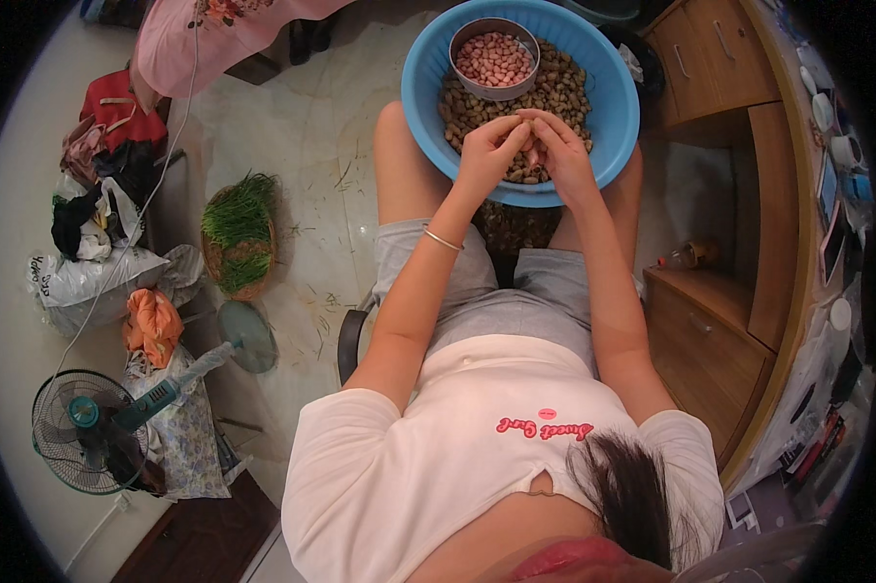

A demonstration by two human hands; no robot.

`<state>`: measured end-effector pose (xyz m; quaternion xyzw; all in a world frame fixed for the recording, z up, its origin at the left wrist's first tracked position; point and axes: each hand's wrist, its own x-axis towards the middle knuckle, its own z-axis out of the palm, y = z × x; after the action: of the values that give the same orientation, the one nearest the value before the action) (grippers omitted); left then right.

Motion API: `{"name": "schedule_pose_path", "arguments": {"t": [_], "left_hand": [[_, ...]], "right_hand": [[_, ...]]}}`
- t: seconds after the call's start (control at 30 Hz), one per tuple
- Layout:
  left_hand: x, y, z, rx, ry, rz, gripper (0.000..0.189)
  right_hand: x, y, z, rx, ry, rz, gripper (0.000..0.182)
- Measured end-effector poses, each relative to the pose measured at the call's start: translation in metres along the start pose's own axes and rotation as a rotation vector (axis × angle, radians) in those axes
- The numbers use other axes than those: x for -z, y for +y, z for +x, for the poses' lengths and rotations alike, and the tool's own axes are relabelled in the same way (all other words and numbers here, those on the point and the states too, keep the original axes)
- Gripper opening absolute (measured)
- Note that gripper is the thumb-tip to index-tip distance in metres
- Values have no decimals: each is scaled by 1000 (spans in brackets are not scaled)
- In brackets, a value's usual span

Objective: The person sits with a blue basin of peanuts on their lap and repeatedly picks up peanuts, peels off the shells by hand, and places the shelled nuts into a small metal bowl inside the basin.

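Note:
A light blue plastic basin (423, 109) sits at my knees, holding many unshelled peanuts (562, 80). Inside it, towards the back, a round metal tin (494, 92) contains shelled pink peanut kernels (492, 60). Over the near part of the basin, my left hand (490, 149) and my right hand (567, 157) meet at the fingertips, pinching what looks like a peanut pod, mostly covered by the fingers. Some pink kernels (532, 156) show between the hands; which hand holds them I cannot tell. A bangle (442, 237) circles my left wrist.
Peanut shells (521, 224) lie in a dark area below the basin, between my legs. A wooden desk (707, 321) with drawers stands at the right. On the floor to the left is a basket (244, 291) of green stalks, near a standing fan (91, 430) and several bags (102, 277).

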<state>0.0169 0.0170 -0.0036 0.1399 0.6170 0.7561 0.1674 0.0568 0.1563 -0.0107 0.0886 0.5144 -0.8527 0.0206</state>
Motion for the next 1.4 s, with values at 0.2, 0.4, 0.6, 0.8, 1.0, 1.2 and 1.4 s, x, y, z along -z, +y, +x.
{"name": "schedule_pose_path", "arguments": {"t": [0.2, 0.4, 0.6, 0.8, 1.0, 1.2, 1.4], "left_hand": [[1, -1, 0, -61, 25, 136, 19], [-2, 6, -3, -94, 77, 305, 19], [-2, -9, -2, -61, 148, 348, 21], [-5, -9, -2, 6, 160, 290, 22], [-11, -6, -4, 89, 181, 283, 22], [-12, -10, -2, 82, 160, 175, 24], [-5, -18, 1, 120, 64, 40, 23]], "right_hand": [[-3, 2, -1, 38, 17, -133, 29], [-4, 8, -4, 128, 62, -374, 28], [-18, 9, -8, 260, 176, -687, 27], [-24, 11, -9, 375, 241, -830, 23], [-26, 17, -10, 505, 290, -1011, 22], [-18, 6, -5, 137, 196, -700, 26], [-8, 1, -1, 24, 95, -332, 30]]}}
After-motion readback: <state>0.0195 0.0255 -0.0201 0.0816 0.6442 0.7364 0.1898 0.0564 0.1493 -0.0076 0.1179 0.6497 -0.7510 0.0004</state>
